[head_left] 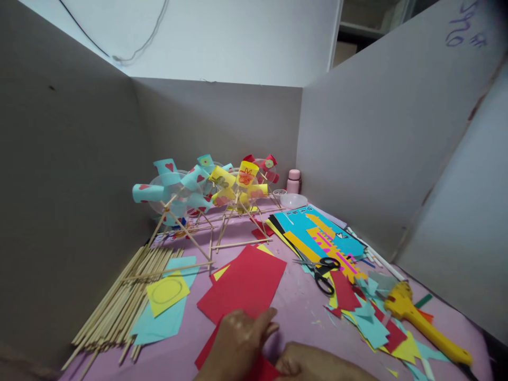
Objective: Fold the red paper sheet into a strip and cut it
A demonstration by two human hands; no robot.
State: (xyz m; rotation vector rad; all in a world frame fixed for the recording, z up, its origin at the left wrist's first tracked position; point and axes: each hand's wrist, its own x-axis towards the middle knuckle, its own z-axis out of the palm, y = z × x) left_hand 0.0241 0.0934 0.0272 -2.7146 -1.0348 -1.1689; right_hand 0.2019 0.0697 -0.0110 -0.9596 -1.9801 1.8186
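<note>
A strip of red paper (265, 370) lies at the bottom edge of the view, partly hidden under both hands. My left hand (240, 341) is closed over it, the thumb stretched to the right. Fingers curled, my right hand (305, 362) grips the same strip at its right edge. Just beyond my left hand is a larger red sheet (248, 283) on the table, with bits of yellow paper under it. A yellow square (167, 294) with a pencilled circle rests on light blue paper (164, 324) to the left.
Wooden sticks (115, 301) lie at left. Paper-cup wheels on stick frames, blue (172, 185), yellow (240, 185) and red (268, 166), stand behind. At right are scissors (321, 270), paper scraps (371, 323), a yellow glue gun (428, 330) and coloured sheets (321, 227). Grey panels enclose the table.
</note>
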